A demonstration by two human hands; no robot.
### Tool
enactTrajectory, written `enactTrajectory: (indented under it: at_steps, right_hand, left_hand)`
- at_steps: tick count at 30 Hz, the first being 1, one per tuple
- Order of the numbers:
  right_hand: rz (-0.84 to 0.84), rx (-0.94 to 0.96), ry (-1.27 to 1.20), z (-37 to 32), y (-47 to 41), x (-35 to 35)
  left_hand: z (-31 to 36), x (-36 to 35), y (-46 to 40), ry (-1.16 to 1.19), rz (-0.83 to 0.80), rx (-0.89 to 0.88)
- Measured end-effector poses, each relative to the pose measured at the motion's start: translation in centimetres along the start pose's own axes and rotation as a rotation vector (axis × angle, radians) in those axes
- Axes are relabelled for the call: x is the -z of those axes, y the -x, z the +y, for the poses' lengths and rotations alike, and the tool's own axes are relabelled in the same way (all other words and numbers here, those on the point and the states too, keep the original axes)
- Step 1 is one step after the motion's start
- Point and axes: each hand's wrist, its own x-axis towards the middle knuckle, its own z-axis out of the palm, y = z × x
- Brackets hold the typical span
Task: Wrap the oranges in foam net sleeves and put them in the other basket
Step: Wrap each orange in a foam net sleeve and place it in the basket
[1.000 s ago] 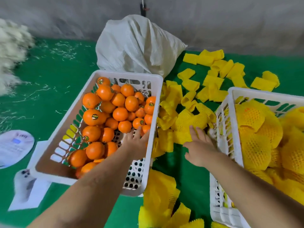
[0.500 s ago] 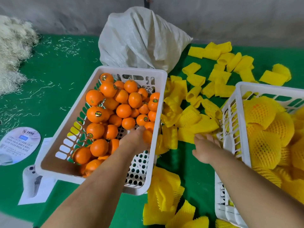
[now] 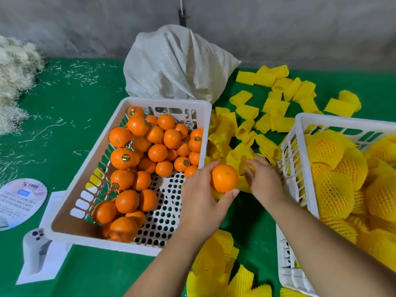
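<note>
My left hand point(image 3: 201, 198) grips a bare orange point(image 3: 224, 178) between the two baskets, just right of the left basket's rim. My right hand point(image 3: 262, 181) reaches into the yellow foam net sleeves point(image 3: 242, 153) beside the orange, fingers curled on one sleeve. The white left basket point(image 3: 90, 168) holds several unwrapped oranges point(image 3: 137, 155). The white right basket point(image 3: 300, 133) holds several oranges wrapped in yellow net point(image 3: 334, 187).
More loose yellow sleeves point(image 3: 276, 99) are scattered on the green table behind the baskets, and others point(image 3: 216, 264) lie near the front edge. A white woven sack point(image 3: 177, 65) stands at the back. Pale straw point(image 3: 15, 82) and paper leaflets point(image 3: 21, 202) lie at left.
My left hand lifted an orange out of the left basket and carried it right, over the sleeves. My right hand shifted a little toward it among the sleeves.
</note>
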Motion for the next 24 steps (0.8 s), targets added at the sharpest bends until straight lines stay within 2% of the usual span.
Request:
enactTrajectory:
  at_steps: [2,3,4,6,7,9,12,15,17,20,24]
  right_hand:
    - [0.163,0.027,-0.216,-1.0,1.0,1.2]
    - [0.181,-0.001,-0.275,-1.4,1.6,1.8]
    - [0.162,-0.044,-0.343,-1.5,2.2,2.1]
    - [0.097,-0.149,-0.631,-1.8,4.0,2.5]
    - [0.115,-0.174,-0.718,-1.8,4.8,2.7]
    - [0.161,-0.156,-0.622,-1.6,6.3,3.2]
    - [0.072,-0.145,-0.567,-1.1,8.5,3.2]
    - [0.190,-0.063,-0.480,-1.0,10.1,3.0]
    - [0.246,-0.104,-0.496,-0.7,10.2,2.9]
    - [0.243,-0.177,-0.559,-0.2,9.4,2.8]
    - [0.217,-0.142,-0.629,-0.6,8.9,3.0]
  left_hand:
    - [0.0,0.0,-0.2,-0.008,-0.011,0.030]
    - [0.1,-0.1,-0.1,-0.027,-0.023,0.041]
    - [0.2,-0.2,-0.1,-0.057,-0.039,0.043]
    - [0.6,-0.5,0.3,-0.088,-0.086,0.036]
    - [0.9,-0.5,0.5,-0.060,-0.123,0.031]
    - [1.4,-0.3,0.8,0.094,-0.250,0.021]
    - [1.4,0.4,1.1,0.334,-0.494,0.010]
    - [1.4,1.2,1.0,0.417,-0.664,0.005]
    - [1.5,1.2,0.8,0.361,-0.722,-0.052]
    - [1.5,0.7,0.8,0.305,-0.758,-0.078]
    - [1.1,0.3,0.7,0.291,-0.720,-0.071]
